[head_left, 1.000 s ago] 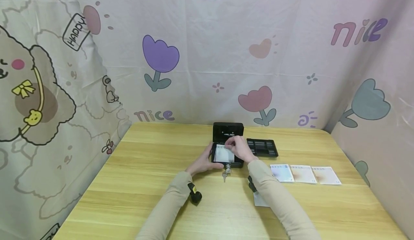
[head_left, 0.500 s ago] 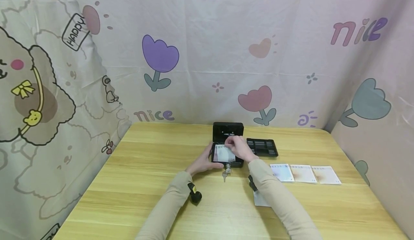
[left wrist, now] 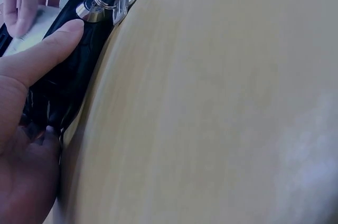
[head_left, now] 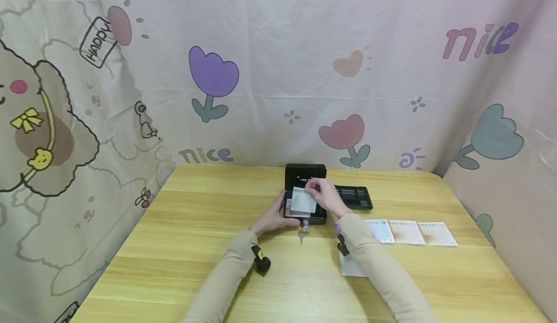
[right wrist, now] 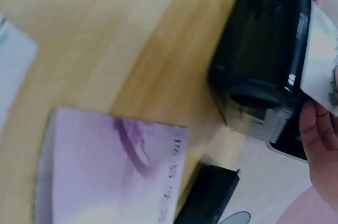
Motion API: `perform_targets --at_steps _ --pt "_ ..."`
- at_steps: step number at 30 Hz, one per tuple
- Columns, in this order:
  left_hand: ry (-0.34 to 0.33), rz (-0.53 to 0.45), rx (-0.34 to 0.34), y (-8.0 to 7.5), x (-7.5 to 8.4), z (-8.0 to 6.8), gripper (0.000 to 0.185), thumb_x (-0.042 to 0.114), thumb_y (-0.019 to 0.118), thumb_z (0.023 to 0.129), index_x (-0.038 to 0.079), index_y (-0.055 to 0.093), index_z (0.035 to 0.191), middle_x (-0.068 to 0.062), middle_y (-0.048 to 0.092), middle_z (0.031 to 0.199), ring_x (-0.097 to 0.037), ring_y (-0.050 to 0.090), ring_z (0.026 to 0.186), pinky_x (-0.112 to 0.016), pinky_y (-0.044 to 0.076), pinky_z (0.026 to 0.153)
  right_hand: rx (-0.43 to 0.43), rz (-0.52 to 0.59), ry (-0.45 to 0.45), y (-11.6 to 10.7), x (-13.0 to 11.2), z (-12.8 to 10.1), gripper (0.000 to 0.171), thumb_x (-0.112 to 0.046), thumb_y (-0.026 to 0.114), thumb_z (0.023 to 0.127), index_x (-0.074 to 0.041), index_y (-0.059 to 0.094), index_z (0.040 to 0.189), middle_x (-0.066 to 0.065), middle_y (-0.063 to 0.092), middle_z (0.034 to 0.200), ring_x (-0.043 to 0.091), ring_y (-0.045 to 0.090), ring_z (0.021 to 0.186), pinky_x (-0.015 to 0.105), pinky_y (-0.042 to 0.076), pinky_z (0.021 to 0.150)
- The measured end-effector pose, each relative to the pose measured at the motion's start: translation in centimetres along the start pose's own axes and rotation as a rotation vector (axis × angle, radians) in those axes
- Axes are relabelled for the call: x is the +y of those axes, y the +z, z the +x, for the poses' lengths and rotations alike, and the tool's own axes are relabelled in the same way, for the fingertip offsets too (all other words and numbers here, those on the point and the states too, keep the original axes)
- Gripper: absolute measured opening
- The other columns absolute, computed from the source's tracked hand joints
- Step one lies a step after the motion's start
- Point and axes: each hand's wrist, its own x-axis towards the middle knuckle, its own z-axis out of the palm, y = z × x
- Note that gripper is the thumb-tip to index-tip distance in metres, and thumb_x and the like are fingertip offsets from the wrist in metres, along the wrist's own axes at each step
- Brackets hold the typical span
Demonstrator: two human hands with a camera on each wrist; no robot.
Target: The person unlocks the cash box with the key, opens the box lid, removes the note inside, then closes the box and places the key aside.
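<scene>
A black cash box (head_left: 322,218) stands at the far middle of the table with its lid (head_left: 293,173) raised. My left hand (head_left: 271,219) grips the box's left side, its thumb (left wrist: 66,36) along the front face. My right hand (head_left: 327,198) pinches a pale banknote (head_left: 303,200) by its upper right corner, tilted above the box. Beneath it, a pinkish banknote (head_left: 296,214) lies inside the box. Keys (left wrist: 124,5) hang from the lock at the box's front. The right wrist view shows the held note at its right edge, partly cut off.
A black compartment tray (head_left: 360,199) lies right of the box. Three notes or stacks, bluish (head_left: 381,231) and brownish (head_left: 406,232), lie in a row at the right. A purple note stack (right wrist: 113,166) and a pale sheet (head_left: 350,266) lie partly under the right arm. Printed fabric hangs behind.
My right hand has lifted the pale banknote up from inside the box, baring the pinkish note below. My left hand has stayed on the box.
</scene>
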Motion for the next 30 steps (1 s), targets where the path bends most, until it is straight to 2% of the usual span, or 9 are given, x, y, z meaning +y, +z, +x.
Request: perform_targets --at_steps 5,8,12,18,26,30 --pt "-0.016 -0.001 0.010 -0.2 0.0 -0.2 0.116 0.024 0.088 0.077 0.017 0.010 0.163 -0.017 0.017 0.169 -0.037 0.020 0.155 -0.060 0.017 0.126 0.047 0.034 -0.046 -0.6 -0.6 -0.1 0.005 -0.009 0.067 0.096 -0.007 0.070 0.092 0.006 0.068 0.080 0.014 0.057 0.074 0.023 0.045 0.067" --pt "-0.043 0.012 0.011 -0.2 0.0 -0.3 0.118 0.027 0.087 0.078 0.018 0.007 0.164 -0.016 0.013 0.170 -0.038 0.017 0.156 -0.061 0.016 0.126 0.051 0.034 -0.066 -1.2 -0.9 -0.5 0.005 -0.009 0.067 0.095 -0.007 0.071 0.094 0.005 0.070 0.081 0.014 0.057 0.074 0.023 0.045 0.067" --pt "-0.048 0.021 0.009 -0.1 0.0 -0.4 0.119 0.027 0.087 0.078 0.018 0.005 0.164 -0.015 0.010 0.171 -0.036 0.013 0.157 -0.059 0.014 0.127 0.039 0.025 -0.073 -2.3 -1.0 -1.6 0.005 -0.011 0.068 0.095 -0.008 0.072 0.095 0.007 0.073 0.085 0.013 0.059 0.075 0.022 0.047 0.066" --pt "-0.029 0.042 0.007 -0.1 0.0 -0.3 0.120 0.026 0.088 0.078 0.014 0.005 0.164 -0.016 0.008 0.171 -0.035 0.012 0.158 -0.055 0.013 0.128 0.022 0.048 -0.073 -4.5 -0.6 -4.4 0.005 -0.009 0.070 0.093 -0.007 0.075 0.094 0.008 0.076 0.088 0.007 0.062 0.073 0.019 0.052 0.065" --pt "-0.070 0.055 -0.001 -0.1 0.3 -0.5 0.122 0.029 0.087 0.078 0.007 0.002 0.162 -0.019 0.002 0.170 -0.036 0.007 0.158 -0.054 0.010 0.129 -0.073 0.039 -0.049 -8.2 1.7 -8.8 0.007 -0.006 0.071 0.091 -0.008 0.076 0.096 0.007 0.077 0.096 0.004 0.066 0.084 0.018 0.056 0.075" --pt "-0.091 0.063 -0.001 -0.1 0.5 -0.7 0.122 0.030 0.086 0.079 0.002 0.000 0.161 -0.022 -0.001 0.169 -0.038 0.005 0.158 -0.055 0.009 0.128 -0.088 0.024 -0.031 -10.1 3.0 -11.1 0.006 -0.007 0.071 0.091 -0.008 0.075 0.096 0.006 0.076 0.093 -0.001 0.063 0.081 0.018 0.055 0.072"
